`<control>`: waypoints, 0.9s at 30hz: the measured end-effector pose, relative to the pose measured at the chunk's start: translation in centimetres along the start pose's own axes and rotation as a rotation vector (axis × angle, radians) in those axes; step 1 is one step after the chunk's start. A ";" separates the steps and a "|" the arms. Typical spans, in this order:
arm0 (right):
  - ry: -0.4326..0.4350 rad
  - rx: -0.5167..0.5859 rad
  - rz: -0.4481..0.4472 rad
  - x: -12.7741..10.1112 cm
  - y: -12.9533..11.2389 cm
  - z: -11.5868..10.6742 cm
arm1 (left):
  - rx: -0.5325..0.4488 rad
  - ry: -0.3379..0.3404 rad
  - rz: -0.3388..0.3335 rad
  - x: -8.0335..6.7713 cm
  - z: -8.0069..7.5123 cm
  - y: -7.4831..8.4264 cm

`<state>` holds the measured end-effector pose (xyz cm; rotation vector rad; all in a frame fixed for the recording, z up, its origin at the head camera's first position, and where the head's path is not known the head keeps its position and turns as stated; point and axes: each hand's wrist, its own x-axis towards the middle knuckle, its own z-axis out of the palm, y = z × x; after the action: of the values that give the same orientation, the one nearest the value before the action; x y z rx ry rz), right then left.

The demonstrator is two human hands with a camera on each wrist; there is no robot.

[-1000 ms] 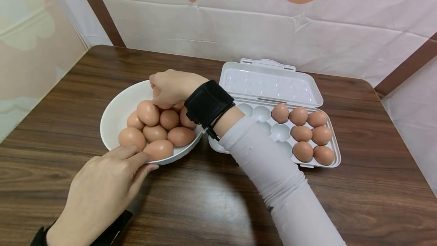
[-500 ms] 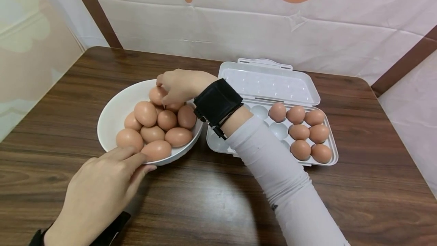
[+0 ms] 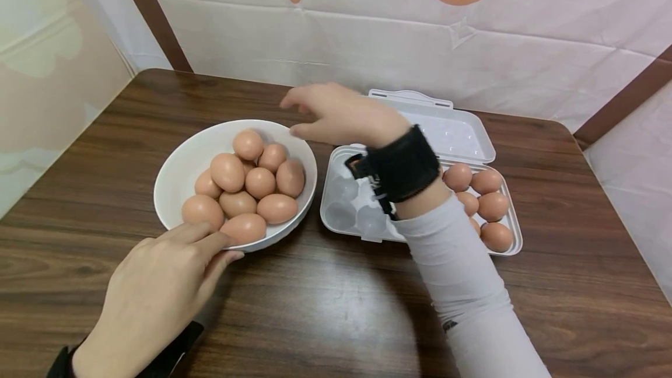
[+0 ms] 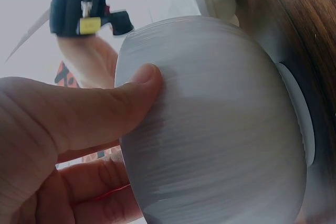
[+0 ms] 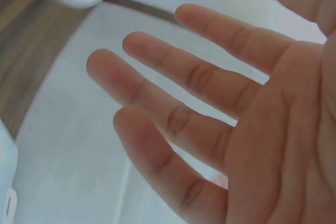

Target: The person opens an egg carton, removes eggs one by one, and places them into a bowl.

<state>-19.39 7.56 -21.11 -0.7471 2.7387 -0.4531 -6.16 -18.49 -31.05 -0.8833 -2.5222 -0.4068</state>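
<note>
Wooden table (image 3: 336, 308), egg bowl (image 3: 184, 162), empty right hand (image 3: 341, 118)

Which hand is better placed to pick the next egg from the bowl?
Right, probably. The right hand is open and empty above the gap between bowl and egg box, while the left hand grips the bowl's near rim, steadying it.

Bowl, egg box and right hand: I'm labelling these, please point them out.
bowl (image 3: 178, 171), head view, bare inner wall.
egg box (image 3: 467, 133), head view, open lid.
right hand (image 3: 343, 118), head view, back of hand.
</note>
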 end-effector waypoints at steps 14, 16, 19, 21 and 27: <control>0.176 0.123 0.276 -9.5 6.8 -0.7 | 0.014 -0.002 -0.012 0.1 0.0 -0.1; 0.182 0.118 0.313 -10.2 7.3 -0.4 | 0.013 -0.002 -0.011 0.1 0.1 -0.1; 0.174 0.096 0.371 -10.9 7.9 0.3 | 0.011 -0.001 -0.009 0.1 0.0 -0.1; 0.166 0.093 0.390 -11.3 8.4 0.8 | 0.009 -0.002 -0.005 0.1 0.0 -0.2; 0.140 0.112 0.435 -11.7 9.4 1.4 | 0.003 -0.005 -0.011 -0.1 -0.2 -0.2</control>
<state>-13.36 21.11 -23.83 -0.0842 2.8605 -0.5678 -6.19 -18.75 -30.94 -0.8705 -2.5327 -0.4054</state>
